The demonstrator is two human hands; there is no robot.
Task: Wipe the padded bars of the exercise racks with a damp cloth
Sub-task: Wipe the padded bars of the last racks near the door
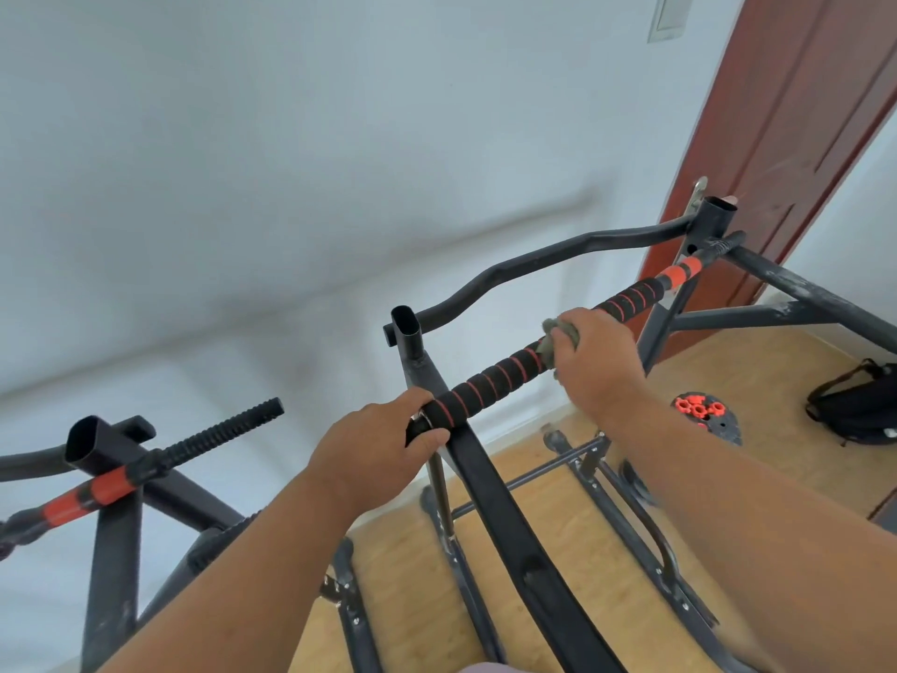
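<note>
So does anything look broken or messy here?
The black rack frame by the door has scuffed, whitish patches. A weight plate with orange pieces on it lies on the floor beside a black bag.

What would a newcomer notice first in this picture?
The black padded bar with red spiral stripes runs across the centre. The left hand grips its near end, while the right hand holds a grey-green cloth around its middle. Red pieces lie on the wooden floor at right.

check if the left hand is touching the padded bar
Touching: the head view shows the left hand wrapped round the near end of the padded bar.
</note>
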